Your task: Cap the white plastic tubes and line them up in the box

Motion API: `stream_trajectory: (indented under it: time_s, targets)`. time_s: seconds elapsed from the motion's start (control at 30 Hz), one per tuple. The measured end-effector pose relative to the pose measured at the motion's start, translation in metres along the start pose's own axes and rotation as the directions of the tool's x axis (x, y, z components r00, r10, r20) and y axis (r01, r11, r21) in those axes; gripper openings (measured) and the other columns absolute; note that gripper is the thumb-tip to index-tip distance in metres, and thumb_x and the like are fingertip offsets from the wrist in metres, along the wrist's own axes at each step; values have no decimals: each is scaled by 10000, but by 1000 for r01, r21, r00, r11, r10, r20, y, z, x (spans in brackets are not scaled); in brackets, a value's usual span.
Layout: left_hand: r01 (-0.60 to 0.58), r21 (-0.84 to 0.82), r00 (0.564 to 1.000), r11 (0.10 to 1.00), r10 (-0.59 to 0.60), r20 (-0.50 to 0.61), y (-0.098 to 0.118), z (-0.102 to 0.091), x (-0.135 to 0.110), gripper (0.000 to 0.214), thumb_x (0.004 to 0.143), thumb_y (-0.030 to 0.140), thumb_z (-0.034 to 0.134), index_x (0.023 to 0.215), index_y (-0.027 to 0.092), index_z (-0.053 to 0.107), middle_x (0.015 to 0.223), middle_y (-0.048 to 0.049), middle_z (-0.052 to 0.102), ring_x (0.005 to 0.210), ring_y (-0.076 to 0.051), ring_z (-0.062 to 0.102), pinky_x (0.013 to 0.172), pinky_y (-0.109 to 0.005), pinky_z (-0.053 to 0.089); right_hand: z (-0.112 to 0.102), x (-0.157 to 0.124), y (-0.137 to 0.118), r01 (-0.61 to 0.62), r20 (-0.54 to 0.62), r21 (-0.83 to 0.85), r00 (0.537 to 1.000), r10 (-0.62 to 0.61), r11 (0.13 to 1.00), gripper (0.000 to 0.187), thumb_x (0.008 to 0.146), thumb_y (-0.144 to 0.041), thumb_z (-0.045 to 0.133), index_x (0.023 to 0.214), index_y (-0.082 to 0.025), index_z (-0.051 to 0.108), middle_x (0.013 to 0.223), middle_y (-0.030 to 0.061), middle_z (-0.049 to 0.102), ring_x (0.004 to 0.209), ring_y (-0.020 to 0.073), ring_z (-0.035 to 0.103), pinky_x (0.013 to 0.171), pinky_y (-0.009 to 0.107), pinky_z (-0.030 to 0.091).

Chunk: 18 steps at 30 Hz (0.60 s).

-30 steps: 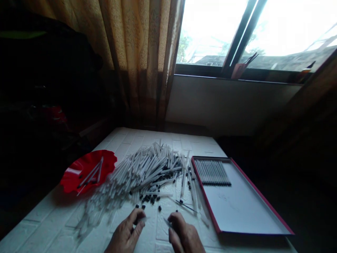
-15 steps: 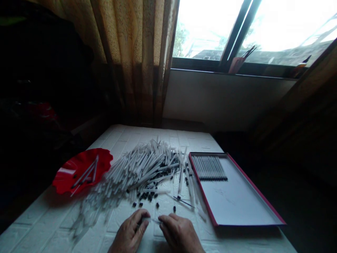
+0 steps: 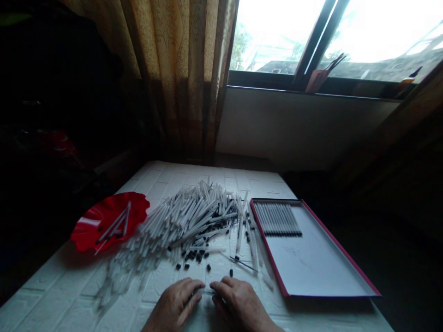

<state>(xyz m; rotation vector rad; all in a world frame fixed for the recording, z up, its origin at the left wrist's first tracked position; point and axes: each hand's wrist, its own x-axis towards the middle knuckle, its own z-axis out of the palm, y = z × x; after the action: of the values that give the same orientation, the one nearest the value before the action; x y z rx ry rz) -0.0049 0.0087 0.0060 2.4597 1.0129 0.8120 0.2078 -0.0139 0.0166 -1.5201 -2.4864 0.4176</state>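
My left hand [image 3: 176, 303] is closed on a clear pen barrel that its fingers mostly cover. Opposite it, my right hand [image 3: 242, 302] pinches what looks like a thin pen refill [image 3: 207, 291], of which a short pale length shows between the two sets of fingertips. The fingertips are close together, just above the table's near part. Beyond them lie loose black pen plugs [image 3: 199, 256], one just past my right fingers. Farther back spreads a big heap of clear pen barrels [image 3: 188, 214]. A dark thin refill [image 3: 244, 263] lies right of the plugs.
To the right, a red-edged shallow box [image 3: 325, 272] holds a row of pens [image 3: 279, 219] with black ends. A wavy red plate [image 3: 85, 228] with a few pen parts stands at the left. The white brick-patterned table [image 3: 166, 171] stands below a window and a curtain [image 3: 180, 83].
My hands have come closer together, so less of the thin piece shows between the fingertips. The whole view has shifted slightly. The heap, plate and box lie as before.
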Motion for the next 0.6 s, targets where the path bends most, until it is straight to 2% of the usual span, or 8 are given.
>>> stream_trajectory:
  time_s: [0.13,0.33,0.47,0.6]
  targets:
    - [-71,75,994,995,65,84,-1,2,2,291,1013,320,332,1041,225,605,863,-28,750,768,-183,730,690,-258,588,3,1,11,61,82,-37,995,-58,997,237,806,-81,675,979,-243,661,810,-11,712,682,136,685,530,185,381]
    - [-142,71,982,987,132,132,-4,7,7,340,1024,306,258,1009,207,583,796,-41,722,713,-191,705,631,-268,571,15,-2,22,156,68,-154,987,-147,976,211,800,-127,695,959,-241,616,761,-40,695,606,136,652,472,223,333]
    - [-141,63,979,988,130,154,-5,8,8,345,1026,311,257,993,207,584,781,-42,716,702,-188,695,622,-261,559,23,-3,24,220,-36,-157,973,-228,963,169,798,-170,668,930,-224,579,735,-33,680,584,141,639,459,238,344]
    - [-125,51,981,991,116,153,-5,9,8,359,1025,305,260,966,206,600,747,-40,704,670,-181,683,593,-247,543,29,-1,24,242,-175,-181,946,-273,953,68,885,-160,538,868,-226,547,654,-31,647,512,136,609,431,249,331]
